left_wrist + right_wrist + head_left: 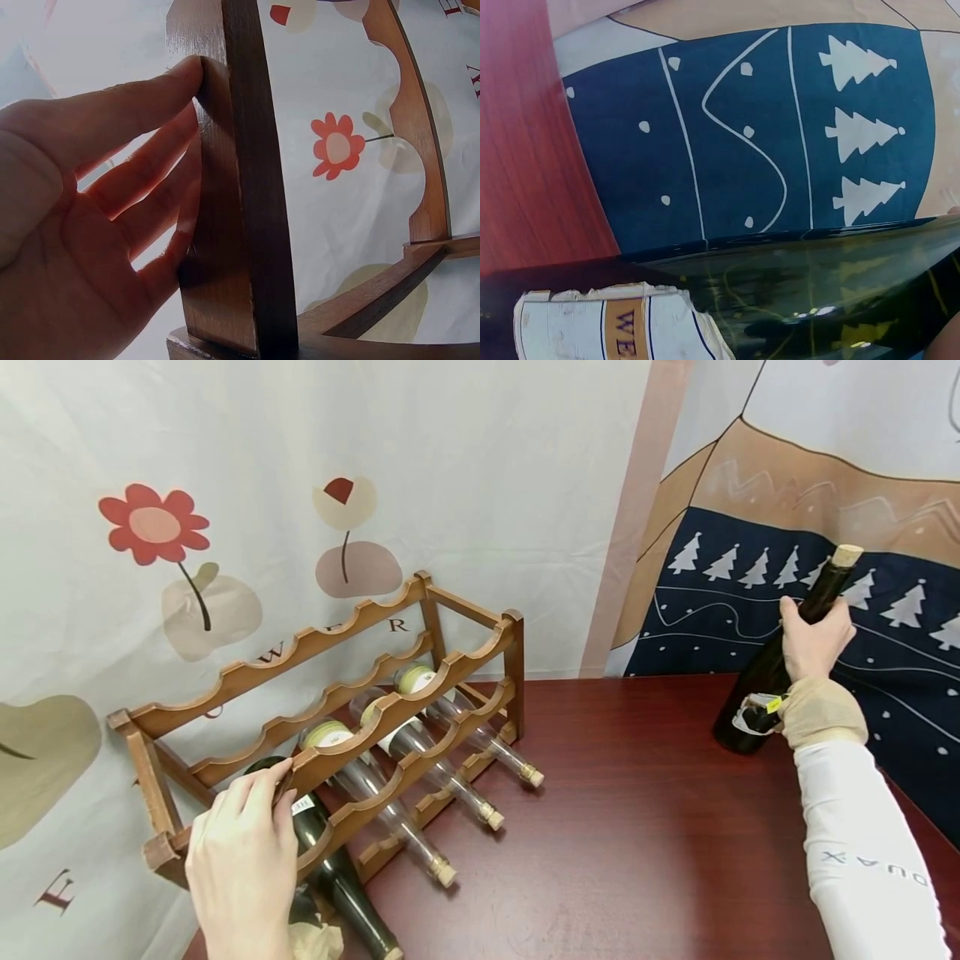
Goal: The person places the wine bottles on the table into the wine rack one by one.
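Note:
My left hand [243, 852] holds the front top rail of a wooden wine rack [516, 668], near its left end. In the left wrist view, thumb and fingers reach around that rail [236, 225]. Over at the right, my right hand [816, 639] grips a dark green corked wine bottle [767, 677] around its neck and shoulder. The bottle stands slightly tilted at the table's back edge. Its torn white label [577, 326] shows in the right wrist view. A dark green bottle [345, 881] and clear corked bottles [397, 827] lie in the rack, necks forward.
The rack stands on a reddish-brown table [615, 827]. A printed cloth with flowers [487, 468] hangs behind it. Behind the right hand hangs a dark blue cloth with white trees [697, 602]. Beige crumpled material [315, 939] lies below the rack's left front.

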A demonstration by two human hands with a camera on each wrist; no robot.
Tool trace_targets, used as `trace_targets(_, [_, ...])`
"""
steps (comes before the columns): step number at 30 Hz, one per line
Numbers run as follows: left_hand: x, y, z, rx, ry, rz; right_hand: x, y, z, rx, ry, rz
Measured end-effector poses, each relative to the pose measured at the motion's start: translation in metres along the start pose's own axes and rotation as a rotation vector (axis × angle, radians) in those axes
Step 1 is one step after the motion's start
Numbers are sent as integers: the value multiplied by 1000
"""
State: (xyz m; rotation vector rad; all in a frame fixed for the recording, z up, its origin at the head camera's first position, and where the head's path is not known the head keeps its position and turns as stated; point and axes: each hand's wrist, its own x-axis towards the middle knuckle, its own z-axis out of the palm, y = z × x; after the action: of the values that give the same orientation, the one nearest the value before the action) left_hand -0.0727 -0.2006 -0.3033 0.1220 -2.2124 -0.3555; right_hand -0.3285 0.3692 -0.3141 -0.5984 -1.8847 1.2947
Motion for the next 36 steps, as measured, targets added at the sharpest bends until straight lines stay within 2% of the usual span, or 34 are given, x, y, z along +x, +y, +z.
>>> trace_targets(10, [1, 1, 1, -3, 1, 1, -5, -2, -3, 74, 59, -75])
trace_targets(17, [0, 1, 1, -1, 4, 3, -11, -1, -3, 67, 96, -39])
trace_targets(21, [0, 0, 1, 4, 4, 1, -19, -1, -4, 102, 113, -64])
trace_targets(30, [0, 1, 1, 17, -4, -11, -46, -8, -6, 267, 125, -183])
trace_targets(36, [0, 0, 1, 15, -3, -12, -68, -24, -9, 446, 131, -233])
